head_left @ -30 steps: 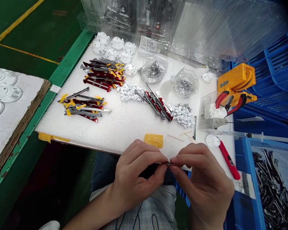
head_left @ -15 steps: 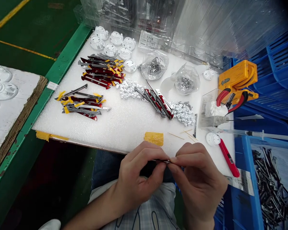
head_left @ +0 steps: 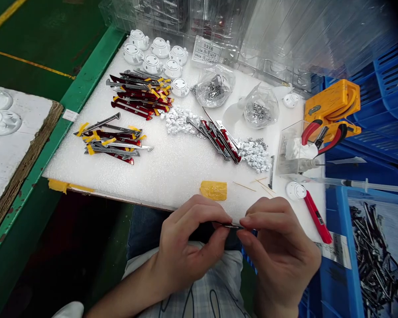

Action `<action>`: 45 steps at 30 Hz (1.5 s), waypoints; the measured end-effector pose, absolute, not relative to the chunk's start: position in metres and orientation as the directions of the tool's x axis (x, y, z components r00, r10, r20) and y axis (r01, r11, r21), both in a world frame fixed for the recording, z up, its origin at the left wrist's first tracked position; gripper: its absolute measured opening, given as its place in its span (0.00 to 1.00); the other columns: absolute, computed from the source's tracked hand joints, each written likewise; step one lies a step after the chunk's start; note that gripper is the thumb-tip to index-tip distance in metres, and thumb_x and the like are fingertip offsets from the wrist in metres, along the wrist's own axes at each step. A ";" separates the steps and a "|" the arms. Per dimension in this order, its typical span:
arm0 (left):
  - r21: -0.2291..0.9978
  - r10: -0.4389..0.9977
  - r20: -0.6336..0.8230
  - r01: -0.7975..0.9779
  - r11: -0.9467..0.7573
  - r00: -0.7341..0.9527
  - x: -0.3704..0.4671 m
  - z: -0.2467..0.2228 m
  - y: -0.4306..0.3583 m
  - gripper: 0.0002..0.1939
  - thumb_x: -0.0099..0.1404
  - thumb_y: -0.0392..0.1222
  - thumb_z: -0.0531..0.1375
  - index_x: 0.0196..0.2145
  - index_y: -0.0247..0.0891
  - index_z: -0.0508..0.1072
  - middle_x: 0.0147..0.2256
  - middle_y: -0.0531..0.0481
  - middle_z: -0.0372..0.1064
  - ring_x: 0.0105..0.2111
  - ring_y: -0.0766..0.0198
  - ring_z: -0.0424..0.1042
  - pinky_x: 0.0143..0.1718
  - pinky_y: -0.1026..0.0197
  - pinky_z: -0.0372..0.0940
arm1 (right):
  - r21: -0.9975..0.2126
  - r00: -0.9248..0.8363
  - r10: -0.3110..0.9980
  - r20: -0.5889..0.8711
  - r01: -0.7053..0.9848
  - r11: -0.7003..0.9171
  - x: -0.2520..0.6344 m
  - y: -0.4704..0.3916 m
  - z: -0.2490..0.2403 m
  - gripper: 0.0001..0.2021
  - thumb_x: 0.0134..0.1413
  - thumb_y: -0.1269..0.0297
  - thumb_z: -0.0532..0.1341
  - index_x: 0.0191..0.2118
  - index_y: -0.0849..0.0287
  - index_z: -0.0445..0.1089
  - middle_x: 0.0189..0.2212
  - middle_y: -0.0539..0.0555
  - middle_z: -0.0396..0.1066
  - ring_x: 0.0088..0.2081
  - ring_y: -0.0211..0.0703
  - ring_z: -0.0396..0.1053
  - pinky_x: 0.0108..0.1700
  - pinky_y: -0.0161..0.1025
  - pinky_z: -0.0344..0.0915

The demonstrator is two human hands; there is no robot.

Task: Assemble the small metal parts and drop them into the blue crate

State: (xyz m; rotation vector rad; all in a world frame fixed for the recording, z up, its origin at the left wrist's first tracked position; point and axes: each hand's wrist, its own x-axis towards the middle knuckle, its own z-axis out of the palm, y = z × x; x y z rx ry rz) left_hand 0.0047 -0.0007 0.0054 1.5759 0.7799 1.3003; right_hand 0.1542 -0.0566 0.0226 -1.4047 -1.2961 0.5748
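Observation:
My left hand (head_left: 194, 240) pinches a thin, dark metal strip (head_left: 232, 226) between thumb and forefinger, above my lap at the table's front edge. At its right end, the thumb and forefinger of my right hand (head_left: 278, 247) close around the tip; whether they press on it is hard to see. Most of the strip is hidden by my fingers. Just beyond my hands lie a yellow piece covered with a clear, glossy substance (head_left: 213, 190) and several thin sticks (head_left: 244, 186). Farther off is a pile of red and silver strips (head_left: 220, 139).
On the white foam board (head_left: 172, 172) lie taped strips (head_left: 112, 139), white round parts (head_left: 152, 64), small white pieces (head_left: 179, 120) and bags of metal bits (head_left: 215, 88). At right are a clear box with pliers (head_left: 331, 139), a tape dispenser (head_left: 331, 106), a red-handled tool (head_left: 317, 216) and a blue bin (head_left: 341, 282).
My right hand has shifted slightly right, and its fingertips have parted a little from my left fingertips, so more of the strip shows between them. The view has moved slightly.

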 end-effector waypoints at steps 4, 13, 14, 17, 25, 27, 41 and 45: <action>0.924 0.889 0.380 -0.054 -0.380 0.256 0.005 0.007 0.000 0.10 0.68 0.26 0.63 0.40 0.40 0.77 0.32 0.51 0.80 0.30 0.65 0.78 0.35 0.66 0.76 | -0.893 0.251 0.921 0.299 0.415 0.176 0.154 -0.056 0.024 0.09 0.62 0.74 0.69 0.41 0.50 0.79 0.32 0.51 0.73 0.33 0.43 0.70 0.31 0.41 0.68; 0.912 0.880 0.406 -0.049 -0.407 0.246 0.006 0.006 0.001 0.12 0.64 0.24 0.64 0.38 0.40 0.77 0.31 0.52 0.80 0.28 0.66 0.78 0.32 0.67 0.75 | -0.892 0.238 0.925 0.297 0.416 0.180 0.151 -0.055 0.021 0.08 0.62 0.75 0.67 0.40 0.51 0.76 0.30 0.50 0.72 0.31 0.43 0.69 0.29 0.40 0.66; 0.914 0.883 0.403 -0.046 -0.404 0.242 0.007 0.007 0.002 0.12 0.64 0.24 0.64 0.38 0.41 0.77 0.30 0.53 0.80 0.28 0.66 0.78 0.31 0.67 0.75 | -0.889 0.238 0.924 0.299 0.421 0.180 0.150 -0.055 0.020 0.08 0.62 0.74 0.67 0.40 0.51 0.76 0.30 0.50 0.72 0.31 0.43 0.69 0.29 0.41 0.66; 0.916 0.890 0.398 -0.036 -0.401 0.221 0.008 0.007 0.003 0.12 0.62 0.24 0.63 0.35 0.42 0.76 0.29 0.54 0.79 0.25 0.66 0.77 0.28 0.67 0.74 | -0.885 0.221 0.927 0.303 0.426 0.188 0.147 -0.055 0.020 0.08 0.63 0.74 0.67 0.40 0.51 0.77 0.30 0.50 0.72 0.31 0.43 0.69 0.30 0.41 0.66; 0.936 0.920 0.342 0.020 -0.352 0.190 -0.006 -0.012 0.010 0.14 0.61 0.22 0.63 0.34 0.42 0.77 0.28 0.56 0.77 0.25 0.68 0.75 0.27 0.67 0.71 | -0.714 0.263 0.889 0.375 0.694 0.096 0.196 -0.046 0.023 0.08 0.66 0.72 0.68 0.42 0.49 0.80 0.34 0.50 0.76 0.34 0.43 0.72 0.34 0.42 0.65; 0.937 0.925 0.330 0.050 -0.345 0.190 -0.012 -0.018 0.013 0.14 0.62 0.23 0.63 0.35 0.43 0.77 0.29 0.56 0.77 0.27 0.67 0.76 0.28 0.65 0.71 | -0.612 0.275 0.871 0.408 0.790 0.037 0.210 -0.043 0.024 0.07 0.67 0.72 0.67 0.41 0.50 0.80 0.34 0.50 0.75 0.34 0.42 0.72 0.36 0.42 0.66; 0.924 0.912 0.366 0.042 -0.379 0.186 -0.010 -0.023 0.019 0.12 0.62 0.23 0.63 0.33 0.41 0.76 0.27 0.55 0.76 0.25 0.68 0.75 0.27 0.66 0.70 | -0.490 0.127 0.931 0.343 0.869 0.062 0.211 -0.029 0.005 0.05 0.69 0.70 0.62 0.40 0.53 0.73 0.35 0.50 0.74 0.35 0.43 0.72 0.38 0.41 0.68; 0.914 0.903 0.391 0.038 -0.403 0.176 -0.009 -0.024 0.021 0.13 0.61 0.22 0.62 0.33 0.40 0.76 0.28 0.56 0.76 0.25 0.70 0.74 0.28 0.68 0.70 | -0.575 0.059 0.937 0.343 0.802 0.160 0.196 -0.024 0.004 0.06 0.69 0.72 0.61 0.42 0.53 0.72 0.31 0.47 0.71 0.30 0.39 0.69 0.33 0.38 0.65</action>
